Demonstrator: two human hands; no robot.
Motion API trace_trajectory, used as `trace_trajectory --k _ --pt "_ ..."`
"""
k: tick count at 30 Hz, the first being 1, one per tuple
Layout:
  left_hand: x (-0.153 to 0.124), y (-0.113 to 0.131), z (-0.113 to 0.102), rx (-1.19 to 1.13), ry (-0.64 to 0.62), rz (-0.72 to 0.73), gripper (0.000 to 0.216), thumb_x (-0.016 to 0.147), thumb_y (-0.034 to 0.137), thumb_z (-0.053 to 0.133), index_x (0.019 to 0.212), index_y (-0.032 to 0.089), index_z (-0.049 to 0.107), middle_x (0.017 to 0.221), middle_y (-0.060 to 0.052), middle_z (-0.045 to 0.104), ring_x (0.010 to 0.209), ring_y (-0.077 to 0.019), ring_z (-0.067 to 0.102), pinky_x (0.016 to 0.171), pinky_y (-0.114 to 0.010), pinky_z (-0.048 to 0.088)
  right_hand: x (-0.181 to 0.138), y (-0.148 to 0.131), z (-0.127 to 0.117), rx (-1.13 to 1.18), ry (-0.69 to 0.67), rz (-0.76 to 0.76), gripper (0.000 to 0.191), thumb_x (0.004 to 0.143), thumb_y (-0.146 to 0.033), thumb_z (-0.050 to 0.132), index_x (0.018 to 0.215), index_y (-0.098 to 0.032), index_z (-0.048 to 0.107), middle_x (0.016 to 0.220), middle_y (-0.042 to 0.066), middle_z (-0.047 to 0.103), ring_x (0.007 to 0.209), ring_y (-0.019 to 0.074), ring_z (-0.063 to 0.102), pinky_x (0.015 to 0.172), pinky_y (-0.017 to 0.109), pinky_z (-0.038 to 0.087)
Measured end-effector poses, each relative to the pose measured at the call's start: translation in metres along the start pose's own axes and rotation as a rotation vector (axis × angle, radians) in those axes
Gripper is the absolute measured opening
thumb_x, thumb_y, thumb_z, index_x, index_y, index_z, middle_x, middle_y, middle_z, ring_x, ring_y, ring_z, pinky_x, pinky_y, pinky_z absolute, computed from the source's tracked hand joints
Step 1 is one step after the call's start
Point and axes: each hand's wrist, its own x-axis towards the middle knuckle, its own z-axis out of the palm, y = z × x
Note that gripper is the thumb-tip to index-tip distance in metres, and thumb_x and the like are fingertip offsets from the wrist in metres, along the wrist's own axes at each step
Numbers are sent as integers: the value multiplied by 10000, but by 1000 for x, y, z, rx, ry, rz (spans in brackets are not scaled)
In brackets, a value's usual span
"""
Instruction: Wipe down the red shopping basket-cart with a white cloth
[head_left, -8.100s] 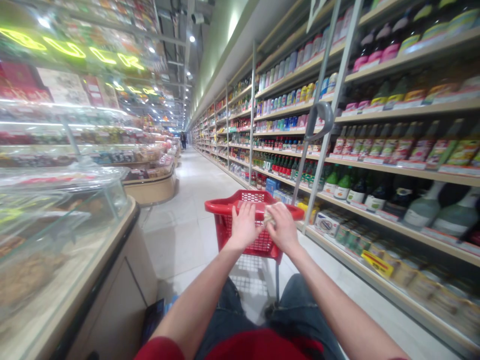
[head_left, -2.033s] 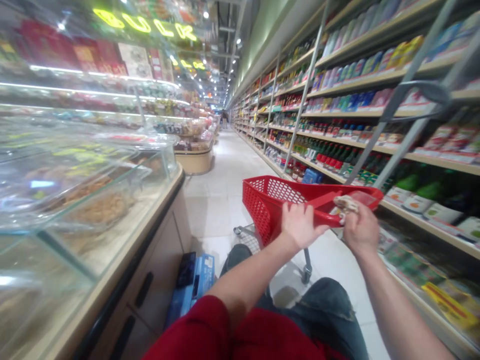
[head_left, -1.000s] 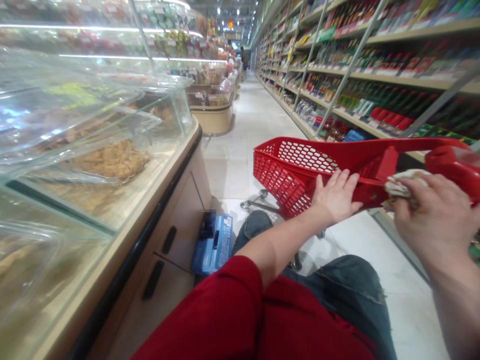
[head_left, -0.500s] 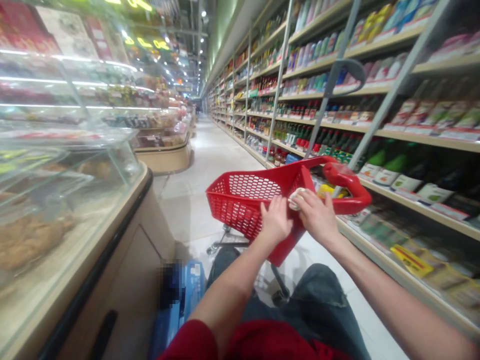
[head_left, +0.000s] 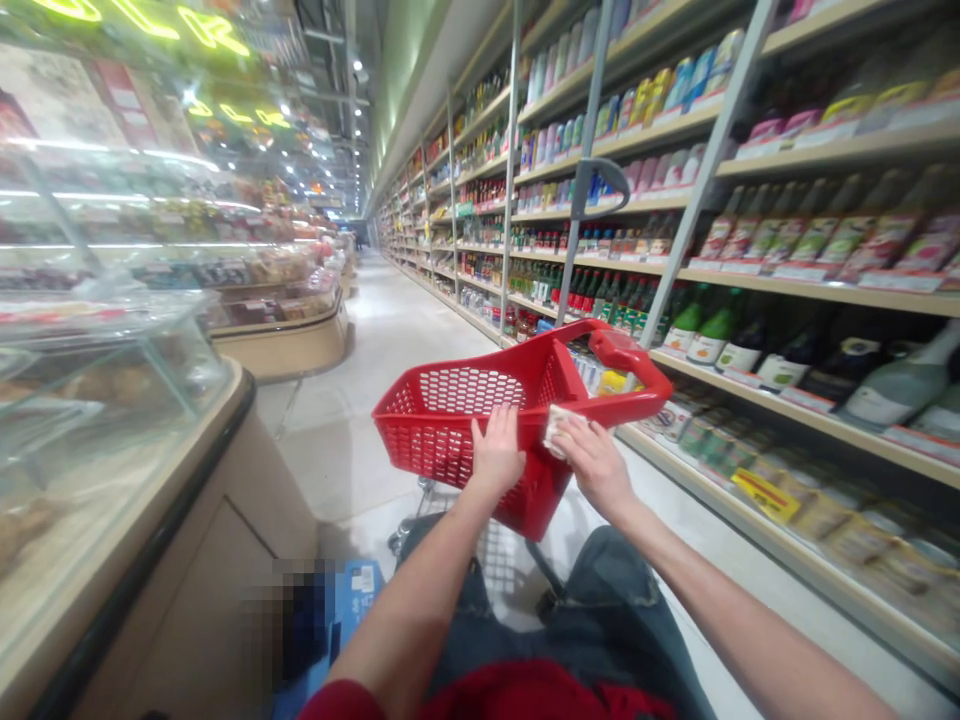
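Observation:
A red plastic shopping cart (head_left: 442, 448) with a perforated basket stands before my knees, its handle (head_left: 637, 385) toward the right. My left hand (head_left: 498, 450) rests on the basket's near side, fingers stretched out over the rim and holding nothing. In my right hand (head_left: 600, 468) is a crumpled white cloth (head_left: 556, 430), pressed by the fingers against the cart's red side below the rim. Part of the cloth is hidden under those fingers.
Shelves of bottles and cans (head_left: 810, 275) run along the right. A glass display counter (head_left: 247, 450) is close on the left, with a blue box (head_left: 358, 590) beside its base. The pale floor aisle (head_left: 390, 300) stretches ahead between them.
My view has turned slightly right, so cart and shelves appear further left. My right hand and the cloth have slid from near the rim down onto the cart's outer side.

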Motion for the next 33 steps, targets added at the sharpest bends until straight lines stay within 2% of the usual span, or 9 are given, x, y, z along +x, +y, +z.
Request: trace_trajectory --k 3,7,10,14,18,20,26,28,33 --pt "1 1 1 16 -8 -7 707 738 216 515 1383 152 233 1452 -123 281 1354 -241 208 1091 -529 129 -12 0 -2 -16 -5 -27 325 890 -119 359 1067 -221 611 1171 67 610 1177 187 492 981 409 365" --pt "5 3 4 35 -33 -39 733 738 232 518 1395 149 204 1465 -120 244 1360 -240 186 1088 -536 118 -6 11 -16 -67 141 76 330 872 -112 400 1135 -207 577 1237 87 560 1247 199 410 1021 428 317" --pt "8 7 6 73 -64 -84 755 736 261 524 1401 134 188 1473 -125 221 1364 -256 164 1081 -543 136 -5 18 -12 -94 189 89 333 875 -102 399 1142 -201 572 1238 86 560 1276 196 368 1026 430 307" --pt "5 13 8 121 -63 -100 751 743 272 497 1401 101 179 1479 -126 201 1367 -254 152 1085 -528 158 -38 9 19 -92 76 -34 341 894 -92 345 1106 -194 593 1181 77 604 1237 189 422 979 413 361" --pt "-14 16 18 111 -40 -33 704 743 222 456 1390 91 210 1488 -111 171 1374 -224 129 1092 -509 164 -69 -7 37 -76 -52 -54 350 902 -109 323 1074 -209 610 1145 62 627 1178 176 485 948 392 392" --pt "-25 16 24 97 -61 11 682 738 196 443 1380 93 238 1488 -102 175 1374 -212 131 1100 -501 152 -65 -8 30 -72 -30 -24 354 895 -104 331 1106 -209 595 1177 66 608 1209 175 453 971 391 372" --pt "-40 18 32 78 -128 0 666 726 179 442 1365 91 274 1475 -112 223 1365 -225 167 1106 -511 130 -20 14 -1 -141 196 116 354 871 -87 382 1161 -189 559 1248 94 552 1292 196 341 1032 429 290" --pt "-41 21 32 64 -130 21 665 728 180 440 1367 94 272 1477 -107 218 1365 -226 169 1106 -512 132 -24 15 5 -141 156 105 347 876 -92 373 1144 -190 570 1231 92 567 1284 201 353 1020 433 304" --pt "-47 25 32 29 -165 81 633 755 200 419 1365 104 281 1470 -104 241 1364 -217 174 1108 -507 129 -69 -4 39 -83 -111 58 384 869 -76 335 1108 -217 600 1194 74 596 1212 193 449 972 428 359"
